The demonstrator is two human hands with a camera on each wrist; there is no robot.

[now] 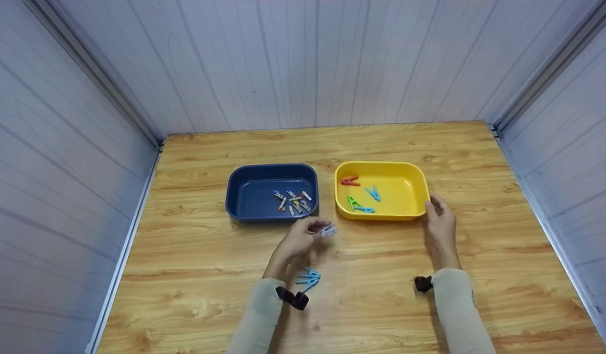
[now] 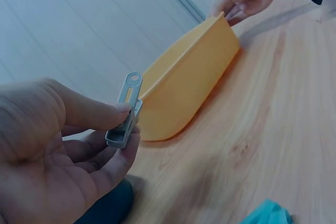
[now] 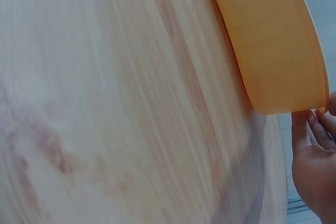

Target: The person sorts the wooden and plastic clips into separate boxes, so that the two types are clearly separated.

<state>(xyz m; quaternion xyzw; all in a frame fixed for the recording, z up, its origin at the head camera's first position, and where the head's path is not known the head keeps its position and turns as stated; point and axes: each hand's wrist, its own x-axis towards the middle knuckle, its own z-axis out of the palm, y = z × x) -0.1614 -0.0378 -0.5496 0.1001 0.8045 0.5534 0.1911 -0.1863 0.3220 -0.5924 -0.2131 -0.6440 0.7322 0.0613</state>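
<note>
My left hand (image 1: 296, 240) pinches a pale grey-white plastic clothespin (image 1: 328, 230) between thumb and fingers, above the table in front of the gap between two bins. In the left wrist view that clothespin (image 2: 132, 82) stands nearly upright at the fingertips. At the right end of the yellow bin (image 1: 401, 196), my right hand (image 1: 441, 221) holds the rim near its front corner. Red (image 1: 350, 181), green (image 1: 353, 202) and light-blue (image 1: 373, 193) plastic clothespins lie inside this bin. Light-blue clothespins (image 1: 310, 278) rest on the table beside my left wrist.
Left of the yellow bin stands a dark blue bin (image 1: 254, 196), with several small wooden clothespins (image 1: 294, 200) at its right side. The wooden table (image 1: 372, 285) is bounded by white panel walls (image 1: 313, 64) at the back and both sides.
</note>
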